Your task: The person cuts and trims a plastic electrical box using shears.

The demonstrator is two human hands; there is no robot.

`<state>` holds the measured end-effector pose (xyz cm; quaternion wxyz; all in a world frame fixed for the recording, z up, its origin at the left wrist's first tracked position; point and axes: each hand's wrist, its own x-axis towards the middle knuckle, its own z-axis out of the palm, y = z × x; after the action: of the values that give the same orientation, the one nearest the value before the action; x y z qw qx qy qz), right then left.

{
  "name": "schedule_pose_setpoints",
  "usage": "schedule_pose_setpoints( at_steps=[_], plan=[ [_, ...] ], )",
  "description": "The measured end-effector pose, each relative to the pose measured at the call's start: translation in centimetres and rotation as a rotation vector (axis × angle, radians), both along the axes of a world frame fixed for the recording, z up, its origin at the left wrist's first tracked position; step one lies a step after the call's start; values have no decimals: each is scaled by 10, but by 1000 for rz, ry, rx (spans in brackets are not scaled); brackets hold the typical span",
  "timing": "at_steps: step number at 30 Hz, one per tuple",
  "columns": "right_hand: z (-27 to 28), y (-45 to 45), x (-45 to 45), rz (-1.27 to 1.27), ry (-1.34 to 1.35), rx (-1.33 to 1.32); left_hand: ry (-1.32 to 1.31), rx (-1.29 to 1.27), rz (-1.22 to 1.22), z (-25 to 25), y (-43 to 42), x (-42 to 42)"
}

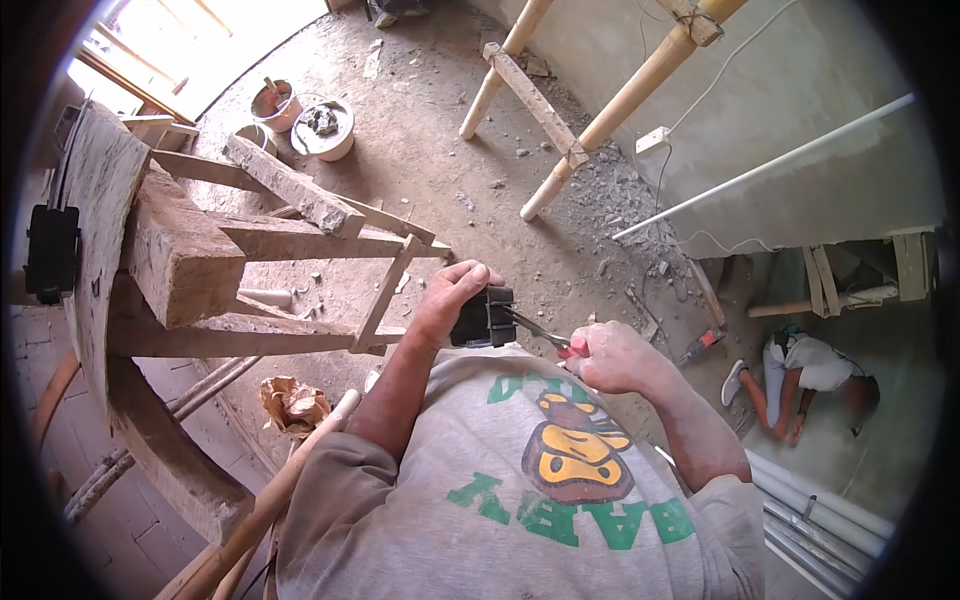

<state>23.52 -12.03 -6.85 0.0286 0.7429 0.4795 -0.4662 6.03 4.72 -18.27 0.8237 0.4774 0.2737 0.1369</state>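
Observation:
In front of my chest, my left hand (451, 303) grips a small black plastic box (484, 320), which looks like an electrical back box. My right hand (616, 358) is closed around the red handles of a pair of pliers (540, 332). The metal jaws point left and reach the right side of the black box; whether they clamp its wall or only touch it, I cannot tell. Another black box (52, 252) of similar look rests on the wooden stand (188, 255) at the far left.
Buckets (324, 130), one holding grey mortar, stand on the rubble-strewn floor. A wooden ladder (600, 120) leans at the upper right. A crumpled paper bag (294, 404) lies left of me. White pipes (820, 500) lie at lower right, where another person (810, 365) crouches.

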Motion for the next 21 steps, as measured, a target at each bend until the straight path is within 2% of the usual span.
schedule_pose_setpoints(
  at_steps=[8, 14, 17, 21],
  plan=[
    [-11, 4, 7, 104, -24, -6, -22, -2, 53, -1, 5, 0],
    [2, 15, 7, -192, 194, -121, -41, -14, 69, 2, 9, 1],
    [-11, 10, 10, -195, 218, -79, -69, 12, 78, 0, 8, 2],
    [-23, -5, 16, -313, 520, -102, -158, 100, 53, -6, 7, 3]
  ],
)
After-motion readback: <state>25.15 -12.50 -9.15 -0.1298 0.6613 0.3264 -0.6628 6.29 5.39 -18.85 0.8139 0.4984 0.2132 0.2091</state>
